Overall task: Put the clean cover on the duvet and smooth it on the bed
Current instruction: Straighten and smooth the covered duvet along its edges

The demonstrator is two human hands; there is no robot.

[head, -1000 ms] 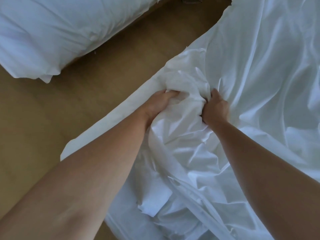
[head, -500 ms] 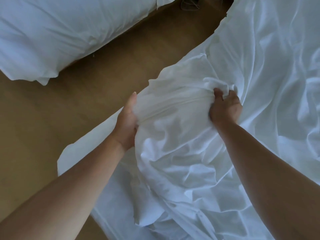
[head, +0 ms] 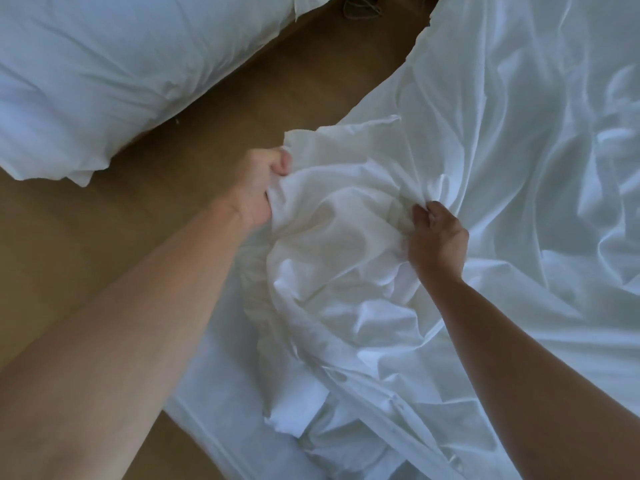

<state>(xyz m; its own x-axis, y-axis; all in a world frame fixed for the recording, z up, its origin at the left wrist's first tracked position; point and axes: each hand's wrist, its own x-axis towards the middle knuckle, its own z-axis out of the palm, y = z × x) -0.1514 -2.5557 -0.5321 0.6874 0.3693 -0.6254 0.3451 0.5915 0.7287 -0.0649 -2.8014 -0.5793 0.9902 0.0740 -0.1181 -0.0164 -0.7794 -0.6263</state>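
A person's left hand and right hand were both clenched on the bunched white duvet cover at the near corner of the bed, the two fists set apart with a raised mound of fabric between them. The left hand gripped the cloth at the bed's edge, out over the wooden floor; the right pinched a fold further in, where the cover ran on, rumpled and creased, across the mattress to the right. The split grip appeared meant to hold the cover's corner taut while the filling was worked into it, though whether the duvet lay inside the gathered cloth could not be told. A hemmed edge trailed toward the viewer below the hands, suggesting the cover's opening was near. A second white bedding piece, seemingly a pillow, lay on the floor well apart at upper left. Smoothing looked some way off.
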